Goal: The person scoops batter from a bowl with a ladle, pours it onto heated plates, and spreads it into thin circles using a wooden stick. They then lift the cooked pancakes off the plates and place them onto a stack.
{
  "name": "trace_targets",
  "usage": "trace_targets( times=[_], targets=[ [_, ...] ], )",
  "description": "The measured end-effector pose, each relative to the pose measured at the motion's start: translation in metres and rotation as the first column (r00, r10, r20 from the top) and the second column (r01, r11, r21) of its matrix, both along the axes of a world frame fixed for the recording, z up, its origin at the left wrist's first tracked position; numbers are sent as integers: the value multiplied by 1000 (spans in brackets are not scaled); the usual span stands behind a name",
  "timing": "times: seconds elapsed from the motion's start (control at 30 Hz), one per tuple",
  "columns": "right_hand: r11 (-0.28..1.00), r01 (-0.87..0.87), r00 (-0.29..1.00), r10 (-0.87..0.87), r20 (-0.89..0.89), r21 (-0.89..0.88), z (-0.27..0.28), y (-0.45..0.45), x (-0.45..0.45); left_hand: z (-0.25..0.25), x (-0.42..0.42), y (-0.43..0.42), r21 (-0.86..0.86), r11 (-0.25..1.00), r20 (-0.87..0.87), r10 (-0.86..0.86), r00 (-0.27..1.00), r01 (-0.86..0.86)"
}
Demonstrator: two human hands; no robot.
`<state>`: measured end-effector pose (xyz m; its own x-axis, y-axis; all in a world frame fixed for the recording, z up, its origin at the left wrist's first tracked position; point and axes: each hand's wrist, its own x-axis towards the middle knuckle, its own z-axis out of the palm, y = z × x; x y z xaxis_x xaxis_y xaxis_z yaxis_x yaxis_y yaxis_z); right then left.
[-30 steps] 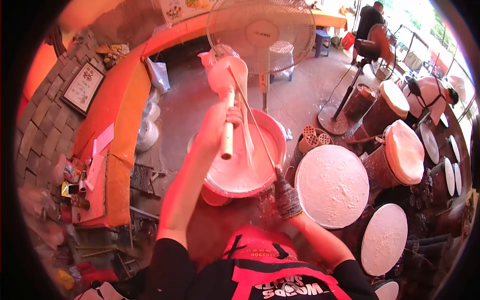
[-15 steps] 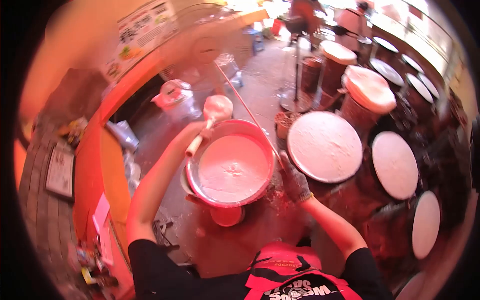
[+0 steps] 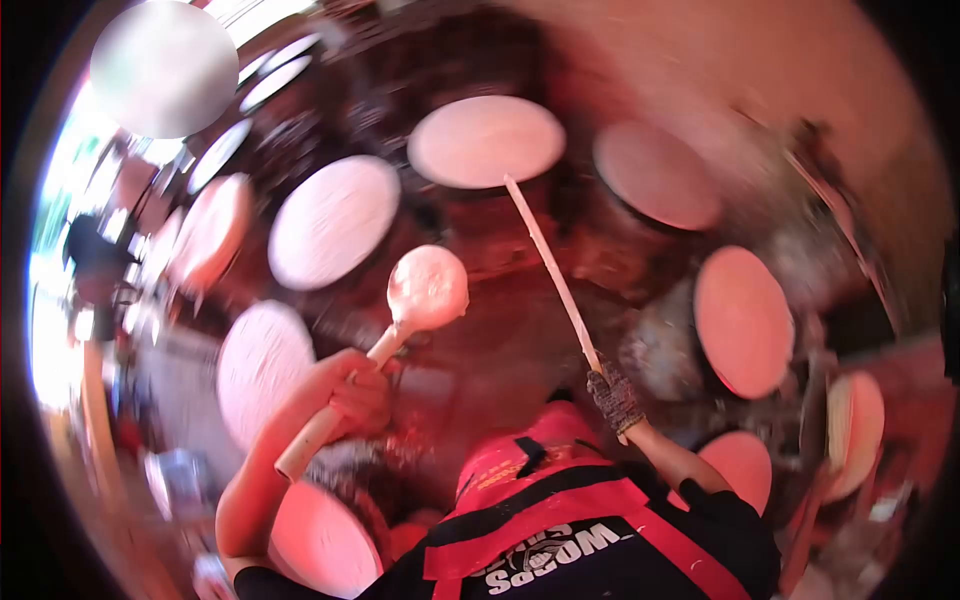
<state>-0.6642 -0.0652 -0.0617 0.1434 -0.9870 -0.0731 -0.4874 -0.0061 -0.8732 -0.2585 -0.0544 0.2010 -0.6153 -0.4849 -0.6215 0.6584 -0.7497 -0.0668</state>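
My bare left hand (image 3: 362,398) is wrapped round the wooden handle of a ladle. Its round bowl (image 3: 428,288) is filled with a pale, thick batter and points away from me. In my gloved right hand (image 3: 613,400) is a long thin wooden stick (image 3: 552,265), slanting forward. Beyond the stick's tip lies a round griddle (image 3: 487,140) with a pale, smooth surface; whether the tip touches it I cannot tell. Past the ladle, to the left, is another pale-topped griddle (image 3: 335,222).
More round pale-topped surfaces stand around me: one at far right (image 3: 658,175), one at right (image 3: 744,322), one at left (image 3: 265,372). Near my left elbow is another pale round (image 3: 325,540). A person (image 3: 98,255) is at the far left. Much is blurred.
My view has swung right, from the large basin of batter to the griddles. The ladle has moved off the basin's rim area, and the stick now points toward a griddle.
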Motion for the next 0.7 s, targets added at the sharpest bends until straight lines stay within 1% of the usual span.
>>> trace_targets(
  times=[0.03, 0.07, 0.1, 0.13, 0.17, 0.2, 0.23, 0.27, 0.3, 0.33, 0.37, 0.4, 0.43, 0.47, 0.53, 0.57, 0.63, 0.67, 0.7],
  targets=[
    [996, 83, 996, -83, -9, 8, -11, -2, -31, -2, -26, -44, -50, 994, 24, -98, 995, 99],
    [985, 174, 981, -174, 82, 8, -21, 0, -59, -2, -55, -88, -87, 977, 86, -187, 979, 194],
    [969, 234, 961, -242, 137, 74, -9, -8, -76, -1, -85, -130, -160, 947, 186, -246, 951, 277],
    [951, 277, 934, -300, 192, 139, 16, -20, -91, 0, -121, -171, -263, 895, 319, -273, 908, 361],
    [956, 279, 925, -293, 242, 91, 27, -43, -106, 3, -158, -208, -373, 809, 474, -254, 843, 453],
    [959, 281, 914, -281, 292, 42, 38, -65, -121, 4, -195, -247, -466, 694, 619, -187, 763, 549],
    [959, 282, 903, -263, 339, -6, 49, -87, -136, 6, -233, -280, -523, 561, 742, -71, 667, 642],
    [957, 283, 937, -261, 232, -69, 59, -111, -151, 6, -270, -310, -541, 423, 821, 77, 566, 727],
    [950, 282, 956, -267, 121, -131, 68, -135, -167, 4, -305, -338, -524, 283, 851, 209, 482, 803],
    [938, 276, 961, -273, 44, -208, 84, -162, -175, 0, -335, -361, -464, 153, 848, 362, 388, 872],
    [913, 249, 950, -295, -103, -324, 105, -186, -180, -6, -362, -379, -383, 56, 809, 501, 306, 922],
    [876, 207, 900, -345, -265, -435, 129, -207, -184, -14, -385, -393, -308, -7, 765, 593, 252, 951],
    [843, 181, 839, -401, -367, -507, 145, -224, -190, -22, -404, -404, -246, -50, 724, 655, 218, 968],
    [837, 233, 838, -431, -335, -495, 136, -243, -201, -32, -421, -411, -200, -79, 687, 699, 197, 977],
    [839, 408, 883, -463, -77, -361, 80, -279, -231, -54, -452, -425, -170, -102, 628, 755, 187, 980],
    [831, 479, 870, -493, 23, -282, 74, -283, -238, -64, -464, -429, -160, -112, 595, 782, 186, 981],
    [787, 613, 785, -596, 169, -71, 94, -276, -232, -76, -484, -431, -199, -89, 701, 683, 205, 976],
    [765, 638, 703, -624, 341, 84, 70, -275, -232, -91, -493, -435, -286, -105, 645, 714, 272, 953],
    [726, 646, 568, -664, 486, 237, 47, -274, -231, -113, -499, -443, -344, -83, 685, 659, 311, 935]
  ],
)
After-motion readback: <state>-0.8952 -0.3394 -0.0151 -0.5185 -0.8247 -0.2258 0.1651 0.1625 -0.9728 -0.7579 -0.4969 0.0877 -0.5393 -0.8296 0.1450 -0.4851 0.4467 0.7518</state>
